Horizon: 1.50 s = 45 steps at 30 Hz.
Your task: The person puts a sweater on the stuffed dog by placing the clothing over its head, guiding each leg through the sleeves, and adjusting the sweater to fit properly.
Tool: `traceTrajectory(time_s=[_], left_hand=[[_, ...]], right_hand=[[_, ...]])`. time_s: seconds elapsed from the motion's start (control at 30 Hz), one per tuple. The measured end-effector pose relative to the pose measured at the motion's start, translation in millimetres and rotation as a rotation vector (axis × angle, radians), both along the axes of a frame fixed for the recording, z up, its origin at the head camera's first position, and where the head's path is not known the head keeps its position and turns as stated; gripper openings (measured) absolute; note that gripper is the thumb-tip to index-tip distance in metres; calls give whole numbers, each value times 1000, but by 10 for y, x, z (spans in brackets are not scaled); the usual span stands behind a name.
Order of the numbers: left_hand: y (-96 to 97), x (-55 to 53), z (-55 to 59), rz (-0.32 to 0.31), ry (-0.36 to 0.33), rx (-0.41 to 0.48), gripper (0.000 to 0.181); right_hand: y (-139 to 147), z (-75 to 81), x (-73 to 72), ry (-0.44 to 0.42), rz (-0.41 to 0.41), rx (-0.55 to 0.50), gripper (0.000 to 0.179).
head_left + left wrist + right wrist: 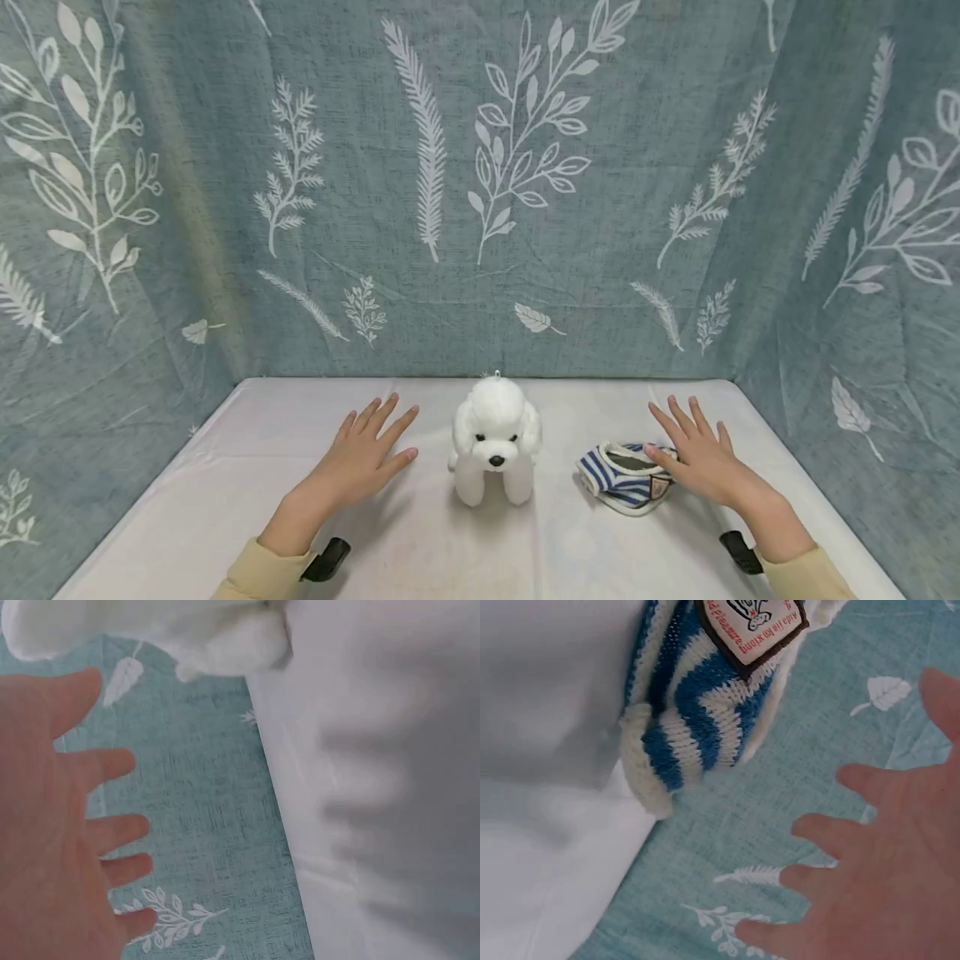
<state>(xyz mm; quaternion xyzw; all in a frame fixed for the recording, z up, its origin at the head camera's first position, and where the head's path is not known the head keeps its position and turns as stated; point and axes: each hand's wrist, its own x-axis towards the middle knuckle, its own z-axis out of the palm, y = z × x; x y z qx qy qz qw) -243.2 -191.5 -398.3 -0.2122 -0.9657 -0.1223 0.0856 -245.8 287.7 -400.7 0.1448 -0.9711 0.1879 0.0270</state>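
A white plush toy dog stands upright in the middle of the table, facing the camera. To its right lies a small blue-and-white striped knitted garment with a patch; the right wrist view shows its knit sleeve close up. My left hand hovers left of the dog, fingers straight and spread, holding nothing. In the left wrist view, part of the dog appears beyond the thumb. My right hand is spread at the garment's right side, its thumb overlapping the garment in the head view; contact there is unclear.
A white cloth covers the table. Grey-green curtains with white leaf prints enclose its back and both sides. Black straps with devices sit at both wrists, below beige sleeves.
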Motion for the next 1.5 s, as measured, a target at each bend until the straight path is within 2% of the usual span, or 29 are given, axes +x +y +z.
traceTrajectory(time_s=[0.23,0.5,0.67,0.87,1.0,1.2,1.37,1.5], left_hand=[[80,118,-34,-107,108,15,58],[393,260,-144,-363,250,71,44],[669,297,-215,-481,241,85,37],[1039,298,-268,-560,230,69,38],[1287,283,-259,-587,201,76,39],[1614,258,-226,-567,196,66,41],[1867,203,-216,-523,218,49,41],[2030,113,-232,-485,244,46,40]], right_hand=[[62,26,37,116,29,-53,67],[187,-62,128,203,22,-80,60],[249,-121,157,226,24,-89,58],[322,-188,167,279,34,-69,57],[355,-225,175,296,37,-70,56],[375,-277,142,250,42,-76,57],[382,-298,114,201,43,-82,58],[383,-306,106,168,38,-84,58]])
